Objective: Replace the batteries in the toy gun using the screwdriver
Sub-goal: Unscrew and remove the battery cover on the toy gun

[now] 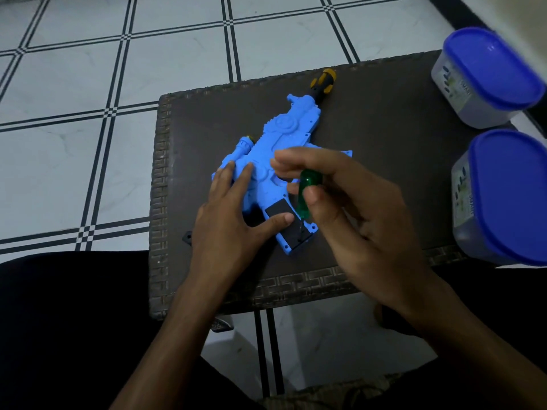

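A blue toy gun (284,134) lies flat on a small dark wicker table (384,161), its yellow-and-black muzzle pointing to the far right. My left hand (233,208) presses flat on the gun's body, thumb on the black battery cover (281,213) in the grip. My right hand (340,199) grips a screwdriver with a green handle (306,193), held nearly upright. Its dark shaft points down at the lower end of the black cover near the grip's base.
Two clear containers with blue lids (488,72) (509,196) stand at the table's right edge. A small dark piece (188,238) lies at the table's left edge. A white tiled floor with black lines (88,113) surrounds the table. My dark-clothed legs sit below.
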Demonstrator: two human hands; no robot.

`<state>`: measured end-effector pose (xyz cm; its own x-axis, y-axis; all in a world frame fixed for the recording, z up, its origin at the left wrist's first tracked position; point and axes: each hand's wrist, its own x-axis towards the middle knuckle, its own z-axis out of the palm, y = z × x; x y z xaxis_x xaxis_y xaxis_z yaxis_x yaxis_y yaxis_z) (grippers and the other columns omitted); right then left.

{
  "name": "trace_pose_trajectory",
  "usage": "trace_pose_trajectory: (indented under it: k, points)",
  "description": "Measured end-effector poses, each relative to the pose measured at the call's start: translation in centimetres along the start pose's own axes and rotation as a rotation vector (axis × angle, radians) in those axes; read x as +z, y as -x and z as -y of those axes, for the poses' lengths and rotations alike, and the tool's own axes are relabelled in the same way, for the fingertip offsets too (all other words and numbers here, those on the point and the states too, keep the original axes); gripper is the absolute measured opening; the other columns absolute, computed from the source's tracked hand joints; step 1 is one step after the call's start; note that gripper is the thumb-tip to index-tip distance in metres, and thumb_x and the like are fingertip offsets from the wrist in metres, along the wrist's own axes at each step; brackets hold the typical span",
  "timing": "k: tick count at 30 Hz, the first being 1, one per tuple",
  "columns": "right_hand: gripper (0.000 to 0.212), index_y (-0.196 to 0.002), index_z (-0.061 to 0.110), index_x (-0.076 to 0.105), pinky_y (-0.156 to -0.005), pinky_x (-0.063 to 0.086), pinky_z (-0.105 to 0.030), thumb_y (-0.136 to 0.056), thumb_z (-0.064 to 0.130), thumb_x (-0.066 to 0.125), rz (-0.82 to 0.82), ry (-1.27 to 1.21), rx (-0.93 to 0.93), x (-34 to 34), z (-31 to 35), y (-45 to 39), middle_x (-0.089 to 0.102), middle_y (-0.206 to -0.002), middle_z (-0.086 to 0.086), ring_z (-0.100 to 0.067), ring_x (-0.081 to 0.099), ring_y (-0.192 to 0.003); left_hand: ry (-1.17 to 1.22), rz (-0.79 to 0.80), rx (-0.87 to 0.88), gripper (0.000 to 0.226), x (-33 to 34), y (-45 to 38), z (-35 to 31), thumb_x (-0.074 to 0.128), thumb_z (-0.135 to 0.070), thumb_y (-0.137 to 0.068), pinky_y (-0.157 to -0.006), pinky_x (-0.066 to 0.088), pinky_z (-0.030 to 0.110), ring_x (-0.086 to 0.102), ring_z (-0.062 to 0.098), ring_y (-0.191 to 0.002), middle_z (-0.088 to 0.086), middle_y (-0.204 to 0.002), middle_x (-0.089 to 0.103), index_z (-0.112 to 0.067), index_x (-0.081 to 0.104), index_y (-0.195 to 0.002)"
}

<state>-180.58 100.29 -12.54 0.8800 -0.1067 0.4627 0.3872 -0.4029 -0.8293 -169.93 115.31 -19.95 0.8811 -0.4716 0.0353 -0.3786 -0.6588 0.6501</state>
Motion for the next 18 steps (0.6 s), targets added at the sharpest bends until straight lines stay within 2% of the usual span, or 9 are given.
trace_pose_trajectory:
  k: [2,3,5,8,11,14,16,18]
  points:
    - [0.029,-0.119,0.002,0.064,-0.106,0.042,-0.030,-0.098,-0.003,0.046,0.038,0.033,0.000,0.0,0.0,0.1,0.057,-0.131,-0.009,-0.017,0.055,-0.126,0.033,-0.006,0.023,0.098,-0.1,0.0,-0.1,0.053,-0.080,-0.067,-0.111,0.040,0.049,0.027,0.006,-0.148,-0.012,-0.161,0.028,-0.033,0.036,-0.152]
    - [0.025,-0.117,0.004,0.066,-0.105,0.040,-0.027,-0.098,0.003,0.050,0.045,0.051,0.001,0.0,0.0,0.1,0.054,-0.129,-0.009,-0.016,0.055,-0.122,0.044,-0.006,0.024,0.097,-0.1,0.0,-0.1,0.052,-0.079,-0.067,-0.110,0.041,0.049,0.029,0.007,-0.148,-0.012,-0.160,0.029,-0.032,0.038,-0.151]
    - [0.020,-0.111,0.011,0.071,-0.097,0.041,-0.021,-0.092,0.015,0.064,0.025,0.105,-0.005,0.0,0.2,-0.1,0.050,-0.115,-0.009,-0.013,0.055,-0.105,0.020,0.004,0.004,0.099,-0.3,0.1,-0.5,0.047,-0.079,-0.066,-0.112,0.039,0.050,0.025,0.009,-0.150,-0.011,-0.164,0.023,-0.033,0.035,-0.153]
    - [0.023,-0.108,0.014,0.072,-0.083,0.047,-0.023,-0.086,0.008,0.074,-0.012,0.142,-0.028,0.0,0.1,-0.2,0.055,-0.096,-0.007,-0.016,0.058,-0.089,-0.004,0.015,-0.029,0.107,-0.5,0.3,-0.8,0.042,-0.081,-0.061,-0.117,0.032,0.048,0.016,0.007,-0.152,-0.009,-0.166,0.019,-0.031,0.032,-0.155]
    - [0.034,-0.120,0.013,0.062,-0.086,0.053,-0.027,-0.090,-0.004,0.065,-0.018,0.020,0.032,-0.1,0.2,-0.2,0.067,-0.101,-0.006,-0.018,0.067,-0.098,-0.006,0.007,-0.025,0.104,-0.3,0.2,-0.6,0.046,-0.082,-0.061,-0.115,0.034,0.047,0.019,0.006,-0.151,-0.010,-0.165,0.021,-0.034,0.035,-0.153]
    - [0.031,-0.116,0.004,0.063,-0.098,0.046,-0.025,-0.092,-0.011,0.050,0.052,0.050,0.005,-0.4,0.1,-0.3,0.064,-0.117,-0.008,-0.015,0.061,-0.116,-0.008,0.001,-0.015,0.103,-0.3,0.1,-0.5,0.048,-0.081,-0.063,-0.113,0.037,0.049,0.020,0.006,-0.151,-0.011,-0.164,0.024,-0.032,0.036,-0.152]
    - [0.025,-0.114,0.006,0.067,-0.100,0.042,-0.024,-0.092,0.000,0.056,0.068,0.112,-0.018,-0.5,0.0,-0.3,0.057,-0.122,-0.010,-0.015,0.057,-0.117,0.010,0.001,-0.008,0.103,-0.4,0.2,-0.8,0.047,-0.078,-0.063,-0.114,0.036,0.048,0.021,0.006,-0.151,-0.011,-0.163,0.024,-0.030,0.035,-0.153]
    - [0.020,-0.108,0.009,0.071,-0.093,0.045,-0.022,-0.089,0.013,0.069,0.022,0.177,-0.043,-0.6,0.0,-0.3,0.053,-0.111,-0.010,-0.016,0.058,-0.101,0.019,0.010,-0.035,0.106,-0.7,0.4,-1.1,0.043,-0.077,-0.059,-0.116,0.033,0.045,0.020,0.007,-0.151,-0.009,-0.165,0.021,-0.029,0.035,-0.154]
